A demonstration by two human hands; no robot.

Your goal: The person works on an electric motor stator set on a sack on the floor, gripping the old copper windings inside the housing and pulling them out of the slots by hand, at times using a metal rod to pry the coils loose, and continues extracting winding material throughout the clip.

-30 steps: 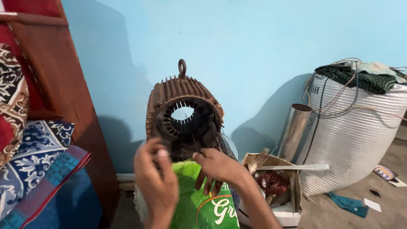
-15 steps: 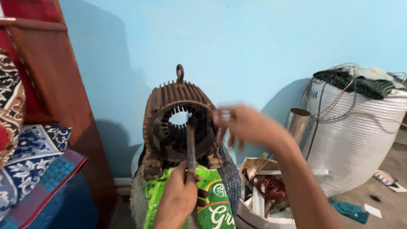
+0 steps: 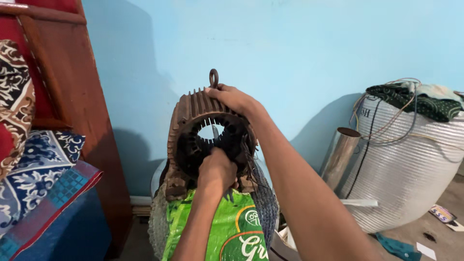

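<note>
Two hands on one job here, so going from closest out: the left hand [image 3: 217,169] is the nearer one, curled shut into a fist right at the lower front of the bore, and it looks like it's gripping a thin metal tool whose tip pokes up into the opening, though I can't make out exactly what the tool is. That hand sits just above the green printed plastic sack [image 3: 227,232] that the whole thing rests on. The rusty brown finned cast-iron motor housing [image 3: 191,125] stands upright with its round bore facing the camera, so its long axis runs straight away from the person toward the wall. Up top, the right hand [image 3: 232,99] is clamped over the fins right beside the small lifting ring [image 3: 213,77], arm coming in from the lower right. Farther back on the right stand a white ribbed woven sack [image 3: 406,169] and a shiny metal tube [image 3: 340,152], well apart from the housing, then the pale blue wall [image 3: 290,43].
</note>
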